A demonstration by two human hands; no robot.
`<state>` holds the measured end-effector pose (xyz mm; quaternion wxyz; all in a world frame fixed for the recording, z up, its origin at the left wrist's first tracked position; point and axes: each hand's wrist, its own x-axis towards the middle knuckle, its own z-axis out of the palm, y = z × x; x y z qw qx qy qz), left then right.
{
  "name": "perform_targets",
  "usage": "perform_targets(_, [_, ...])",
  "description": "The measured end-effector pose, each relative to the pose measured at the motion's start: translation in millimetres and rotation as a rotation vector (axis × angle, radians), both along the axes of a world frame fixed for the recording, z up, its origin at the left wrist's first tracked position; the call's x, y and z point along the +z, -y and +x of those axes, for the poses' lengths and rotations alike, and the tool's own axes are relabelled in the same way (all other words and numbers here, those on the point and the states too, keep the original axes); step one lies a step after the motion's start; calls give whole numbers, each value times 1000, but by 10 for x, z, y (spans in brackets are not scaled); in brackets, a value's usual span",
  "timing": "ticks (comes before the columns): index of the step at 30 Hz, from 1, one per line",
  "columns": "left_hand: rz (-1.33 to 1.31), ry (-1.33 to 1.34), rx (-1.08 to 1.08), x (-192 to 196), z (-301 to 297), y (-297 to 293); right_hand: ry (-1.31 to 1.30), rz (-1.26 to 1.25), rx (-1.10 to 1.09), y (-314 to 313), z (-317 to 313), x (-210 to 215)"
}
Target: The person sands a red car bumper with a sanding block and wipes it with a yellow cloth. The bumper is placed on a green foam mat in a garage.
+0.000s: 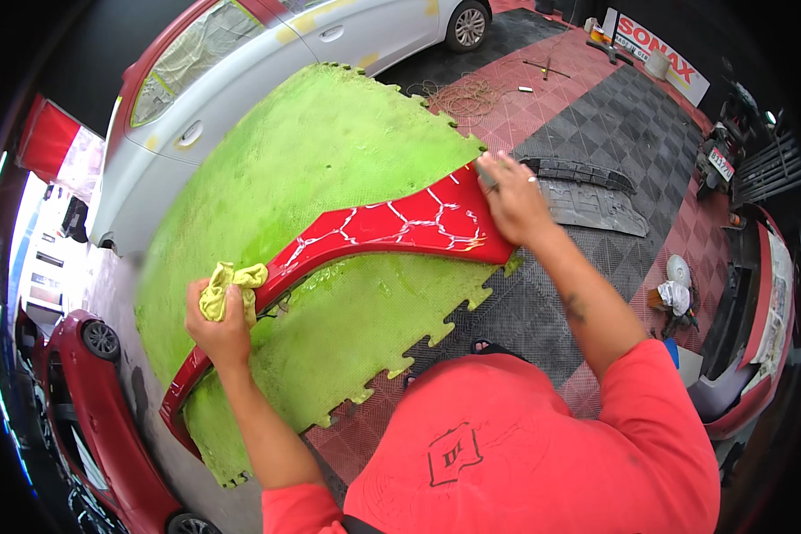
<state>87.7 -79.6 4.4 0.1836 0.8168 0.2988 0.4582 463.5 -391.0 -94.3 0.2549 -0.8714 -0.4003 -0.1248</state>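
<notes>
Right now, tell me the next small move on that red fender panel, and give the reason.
Probably sweep the yellow cloth in the left hand along the red panel toward the right hand. White streaks in a crackled pattern cover the panel's wide middle, the cloth sits at its narrow left end, and the right hand already braces the far end on the green mat.

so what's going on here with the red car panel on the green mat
A person in a red shirt bends over a curved red car body panel lying on a green foam mat. The left hand presses a crumpled yellow cloth against the panel's lower end; the right hand grips its upper end. White crack-like lines cover the panel's wide part.
</notes>
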Motion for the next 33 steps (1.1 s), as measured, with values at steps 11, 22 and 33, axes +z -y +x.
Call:
perform_targets(11, [-153, -137, 51, 204, 25, 80, -44, 169, -81, 621, -17, -35])
perform_targets(22, [395, -592, -625, -258, 2862, 1897, -667, 851, -94, 1259, 95, -135])
perform_targets(33, [398, -499, -806, -808, 3436, 2596, -873, 1335, 78, 1458, 441, -173])
